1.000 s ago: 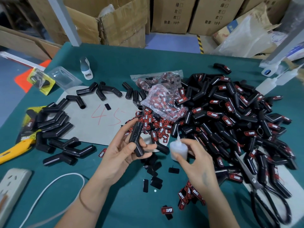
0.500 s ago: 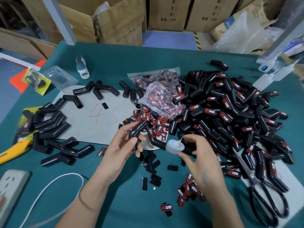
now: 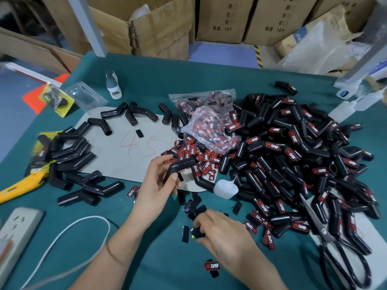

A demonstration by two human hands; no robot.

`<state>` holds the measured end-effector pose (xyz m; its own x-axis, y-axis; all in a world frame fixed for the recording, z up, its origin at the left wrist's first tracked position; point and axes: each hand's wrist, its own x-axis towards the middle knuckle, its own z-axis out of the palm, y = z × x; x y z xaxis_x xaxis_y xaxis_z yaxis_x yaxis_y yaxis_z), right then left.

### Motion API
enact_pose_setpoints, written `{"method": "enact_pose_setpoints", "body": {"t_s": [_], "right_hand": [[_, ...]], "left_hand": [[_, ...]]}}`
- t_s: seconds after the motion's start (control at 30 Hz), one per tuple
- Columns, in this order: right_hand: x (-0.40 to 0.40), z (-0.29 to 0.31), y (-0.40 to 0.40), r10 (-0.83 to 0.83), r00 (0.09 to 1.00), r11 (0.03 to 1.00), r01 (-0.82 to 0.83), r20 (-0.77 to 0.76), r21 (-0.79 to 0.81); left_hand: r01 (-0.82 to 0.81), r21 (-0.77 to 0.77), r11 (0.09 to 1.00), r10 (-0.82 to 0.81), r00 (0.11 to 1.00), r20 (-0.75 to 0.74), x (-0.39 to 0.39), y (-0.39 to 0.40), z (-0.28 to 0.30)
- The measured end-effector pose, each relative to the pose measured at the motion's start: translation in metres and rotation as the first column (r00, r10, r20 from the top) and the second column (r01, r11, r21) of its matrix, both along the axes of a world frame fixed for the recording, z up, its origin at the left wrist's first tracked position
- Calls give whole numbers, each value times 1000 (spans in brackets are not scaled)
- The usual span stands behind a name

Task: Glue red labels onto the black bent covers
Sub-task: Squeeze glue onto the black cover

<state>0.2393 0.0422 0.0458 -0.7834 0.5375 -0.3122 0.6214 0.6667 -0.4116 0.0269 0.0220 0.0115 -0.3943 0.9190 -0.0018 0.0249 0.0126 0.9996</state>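
The left hand (image 3: 156,185) holds one black bent plastic cover (image 3: 180,165) above the green felt table (image 3: 146,84), thumb and fingers curled round its lower leg while the upper leg points toward the loose heap of red rectangular labels (image 3: 194,152). The cover's near end is hidden behind the thumb, and no label shows on the side facing the camera. The right hand (image 3: 222,233) lies low over the table, its fingertips pinching a small black piece (image 3: 198,233); the fingers cover most of it, so whether it is a label lying face down cannot be told. More small black pieces (image 3: 195,206) lie scattered just beyond that hand, blurred. A small white squeeze glue bottle (image 3: 226,189) lies on its side between the label heap and the large pile of labelled black covers (image 3: 293,155), touching neither hand. A clear plastic bag of red labels (image 3: 209,126) rests against the pile's left edge, its contents hard to read. The unlabelled black covers (image 3: 71,155) sit in a group at the left on a grey card sheet (image 3: 125,147) marked with red writing. Black-handled scissors (image 3: 343,254) lie at the right, their handles cut off by the lower edge. A white power strip (image 3: 16,231) and its white cable (image 3: 69,233) run off the lower left. Open green cloth lies between the forearms and toward the far table edge
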Motion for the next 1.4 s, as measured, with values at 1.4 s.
{"method": "enact_pose_setpoints", "body": {"t_s": [1.4], "right_hand": [[-27, 29, -8, -729, 142, 684, 179, -670, -707]], "left_hand": [[226, 254, 940, -316, 856, 410, 5, -15, 24]]}}
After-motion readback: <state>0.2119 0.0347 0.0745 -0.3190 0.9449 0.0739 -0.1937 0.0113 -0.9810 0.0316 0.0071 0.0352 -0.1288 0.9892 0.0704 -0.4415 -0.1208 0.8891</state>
